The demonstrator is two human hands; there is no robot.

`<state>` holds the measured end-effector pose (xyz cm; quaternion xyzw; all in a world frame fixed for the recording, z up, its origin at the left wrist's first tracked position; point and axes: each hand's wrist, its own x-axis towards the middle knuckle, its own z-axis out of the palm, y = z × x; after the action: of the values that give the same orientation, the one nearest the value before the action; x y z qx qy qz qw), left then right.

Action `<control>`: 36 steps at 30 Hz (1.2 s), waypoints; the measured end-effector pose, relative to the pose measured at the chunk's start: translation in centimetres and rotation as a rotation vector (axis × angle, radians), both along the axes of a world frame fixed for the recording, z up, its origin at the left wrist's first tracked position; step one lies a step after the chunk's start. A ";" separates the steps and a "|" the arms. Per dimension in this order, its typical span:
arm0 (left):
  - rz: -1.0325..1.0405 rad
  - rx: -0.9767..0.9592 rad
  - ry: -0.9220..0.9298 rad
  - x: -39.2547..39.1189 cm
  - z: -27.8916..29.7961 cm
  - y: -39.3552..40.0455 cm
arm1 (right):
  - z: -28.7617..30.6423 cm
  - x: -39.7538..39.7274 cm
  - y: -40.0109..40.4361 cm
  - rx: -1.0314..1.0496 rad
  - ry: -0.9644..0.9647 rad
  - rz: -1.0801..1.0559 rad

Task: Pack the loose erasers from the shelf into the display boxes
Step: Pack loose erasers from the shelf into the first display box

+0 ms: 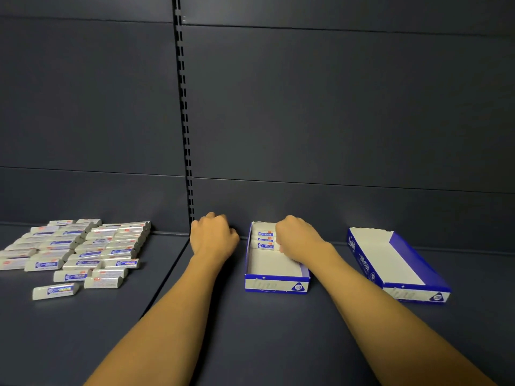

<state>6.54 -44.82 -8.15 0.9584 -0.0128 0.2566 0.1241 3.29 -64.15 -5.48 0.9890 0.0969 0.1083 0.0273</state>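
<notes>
Reaching over the dark grey metal shelf (250,330), we have both bare arms stretched toward its far edge. Our right hand (299,236) sits inside the far end of the nearer-left blue-and-white cardboard display box (277,285), fingers curled down against the small stack of white paper-sleeved erasers (264,240) packed there; whether they pinch one or only press on them we cannot tell. Our left hand (213,234) rests just left of that box, near the slotted upright of the back panel (186,121), fingers curled under into a loose fist, and what it holds, if anything, is hidden. A second blue-and-white display box (418,288) lies well to the right, tilted at an angle, its white inside bare. The loose white erasers (78,252) lie in rough rows at the far left of the shelf, well apart from both boxes.
</notes>
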 end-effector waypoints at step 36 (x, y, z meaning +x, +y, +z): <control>0.372 0.272 0.152 -21.0 7.4 25.9 | 6.5 -8.1 19.5 0.088 0.179 0.460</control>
<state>-14.46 -18.92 -0.78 0.9687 0.1389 0.1983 -0.0549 -4.80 -44.70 1.02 0.9468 0.3168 0.0278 -0.0497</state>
